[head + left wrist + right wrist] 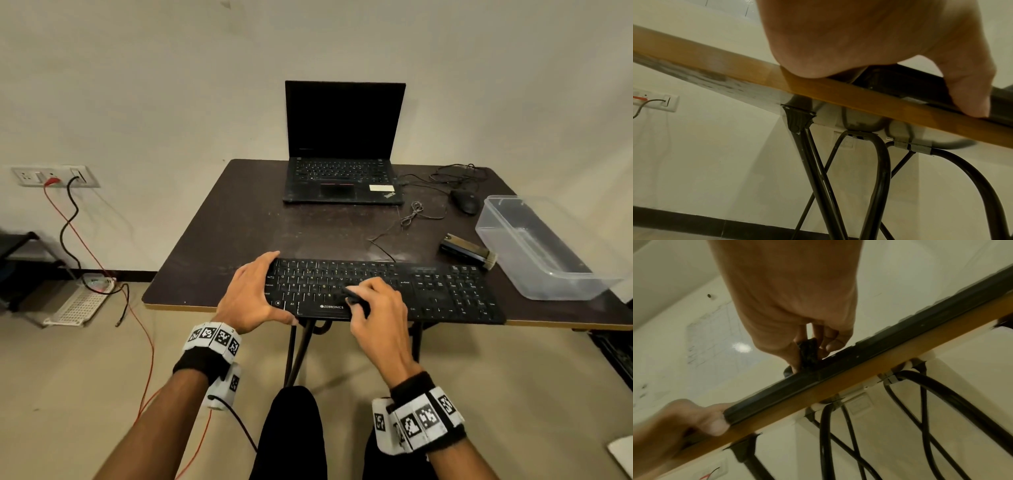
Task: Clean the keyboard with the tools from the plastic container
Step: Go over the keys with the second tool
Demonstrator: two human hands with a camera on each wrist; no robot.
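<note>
Both hands on the keyboard (383, 291) at the table's (219, 240) near edge. Your left hand (251, 294) clamps its left end, thumb on the front rim. Your right hand (373, 308) pinches a small dark cloth (807, 353) against the middle keys. Brush (467, 250) lies beside the plastic container (541, 246), far right.

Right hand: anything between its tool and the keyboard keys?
Nothing visible. The right hand pinches a small dark cleaning tool against the black Zebronics keyboard; the left hand grips its left end.
</note>
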